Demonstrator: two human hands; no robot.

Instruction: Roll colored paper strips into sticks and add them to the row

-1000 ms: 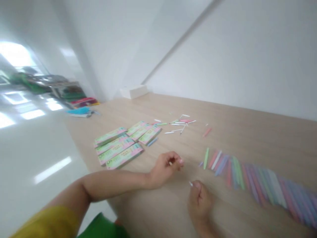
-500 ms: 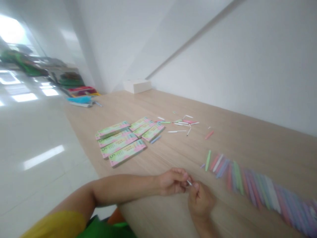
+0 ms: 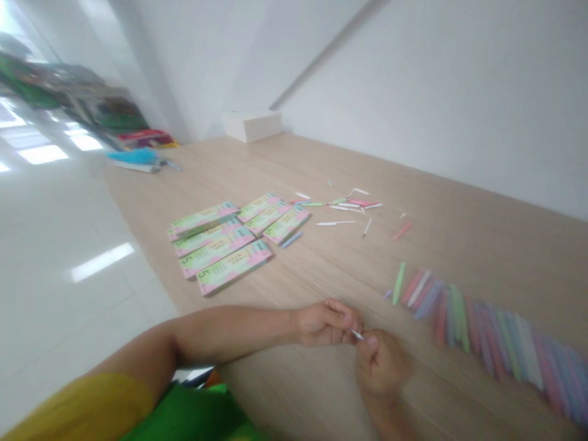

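Note:
Close to the table's near edge, my left hand (image 3: 328,323) and my right hand (image 3: 382,362) meet with bent fingers. Between their fingertips is a small, slim white piece (image 3: 357,334) with a pointed end; the fingers hide the rest, and its exact kind cannot be made out. Right of my hands lies a long row of pastel sticks (image 3: 487,334), in pink, green, purple and white, blurred. A single green stick (image 3: 399,283) lies at the row's left end, beside a short purple piece (image 3: 387,294).
Several flat green-and-pink boxes (image 3: 235,267) lie on the wooden table (image 3: 321,269) to the left. Beyond them are scattered white sticks and coloured pieces (image 3: 362,203). A white box (image 3: 253,125) stands by the wall, a blue item (image 3: 134,157) at the left edge. A person (image 3: 21,70) is far left.
The view has tilted and shifted, so the table things appear higher. Both hands still pinch the white piece, and a bit more of it shows between the fingers.

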